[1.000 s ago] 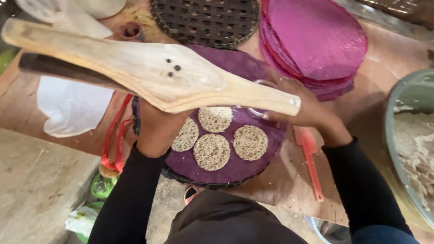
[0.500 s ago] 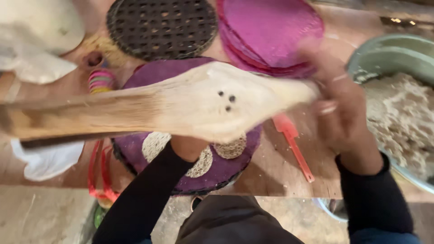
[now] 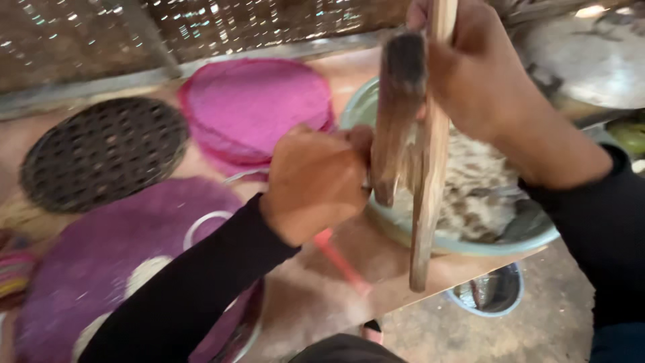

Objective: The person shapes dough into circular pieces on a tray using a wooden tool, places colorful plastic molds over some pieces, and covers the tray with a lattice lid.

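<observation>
Long pale wooden paddles point(image 3: 420, 168) stand upright over a grain-filled green basin point(image 3: 470, 235) on the brown table point(image 3: 316, 296), left grip point(image 3: 316, 181) and right grip point(image 3: 477, 67) closed around them, woven wall point(image 3: 201, 27) behind.

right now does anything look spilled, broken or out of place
Nothing looks spilled or broken. One oddity: the bowl of pale mix sits at the board's edge, its rim slightly overhanging. Both hands, left hand and right hand, hold a wooden paddle upright over it.
</observation>
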